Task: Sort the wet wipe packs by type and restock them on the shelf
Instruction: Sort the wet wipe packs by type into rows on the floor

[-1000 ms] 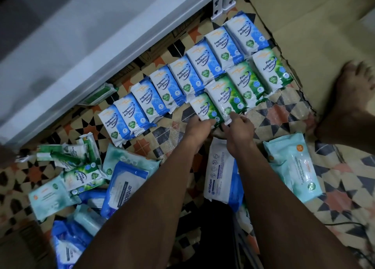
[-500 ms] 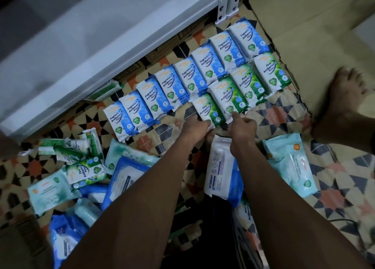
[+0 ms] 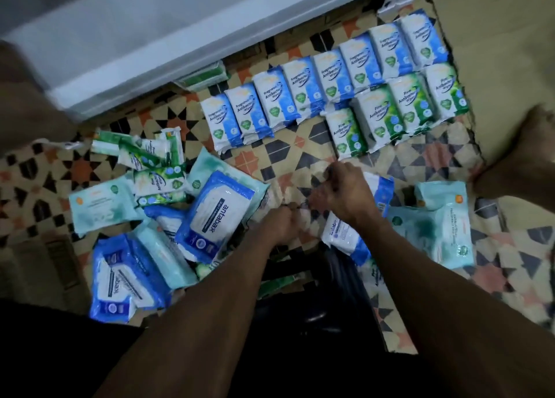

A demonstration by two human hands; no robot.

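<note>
- Our left hand and right hand curled, empty as far as we can tell
- Blue plastic wipe packs far row, green plastic wipe packs nearer: grouped by type for shelving
- Unsorted pile left

Glossy plastic wipe packs; matt patterned floor.

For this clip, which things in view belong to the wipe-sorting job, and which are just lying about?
Part of the job:
- blue row of packs
- green row of packs
- unsorted pile
- large teal pack
- white shelf
- left hand and right hand, both curled, holding nothing identifiable

Just lying about:
- cardboard sheet
- patterned floor
- bare foot
</note>
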